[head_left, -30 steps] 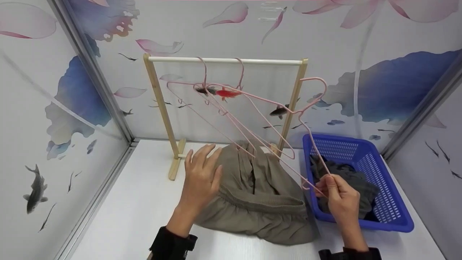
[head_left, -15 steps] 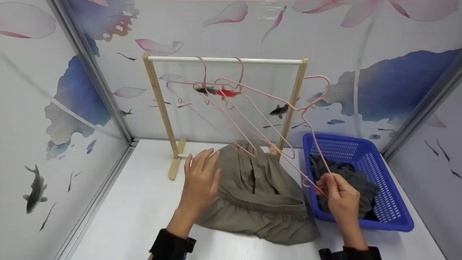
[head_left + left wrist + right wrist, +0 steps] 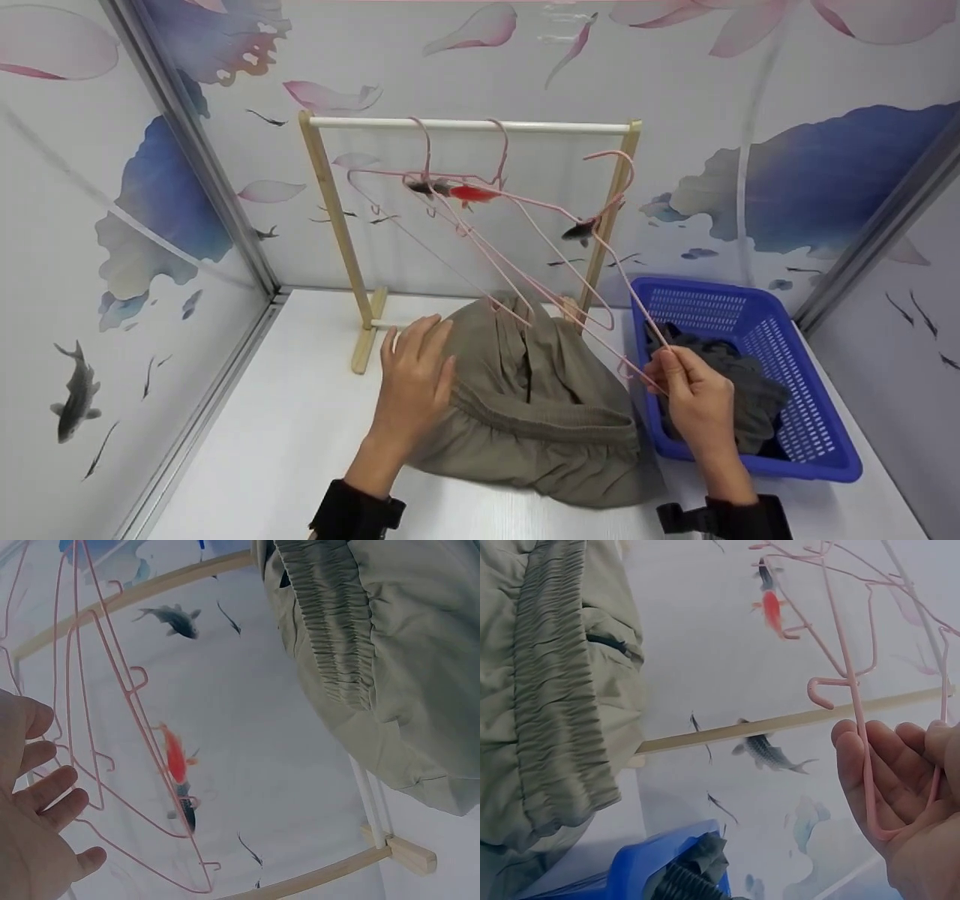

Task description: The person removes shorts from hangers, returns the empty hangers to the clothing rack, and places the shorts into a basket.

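Observation:
My right hand (image 3: 697,401) grips one end of a pink wire hanger (image 3: 632,291), its hook raised before the right post of the rack. In the right wrist view, the fingers and thumb curl about the corner of that hanger (image 3: 852,682). My left hand (image 3: 411,379) has its fingers spread and relaxed at the left side of the olive pants (image 3: 555,469), holding nothing. The pants lie on the table with their gathered elastic waistband (image 3: 555,682) toward me. Two more pink hangers (image 3: 501,150) hang by their hooks from the rack's white bar (image 3: 360,122).
A clothes rack with wooden posts (image 3: 335,225) stands behind the pants. To the right, a blue basket (image 3: 821,409) holds dark clothes (image 3: 750,390). Printed white panels (image 3: 480,67) wall in the white table (image 3: 247,442) at the back and sides.
My right hand has moved a little left and up, carrying the hanger left so its hook now overlaps the rack's right post. My left hand and the pants have stayed nearly still.

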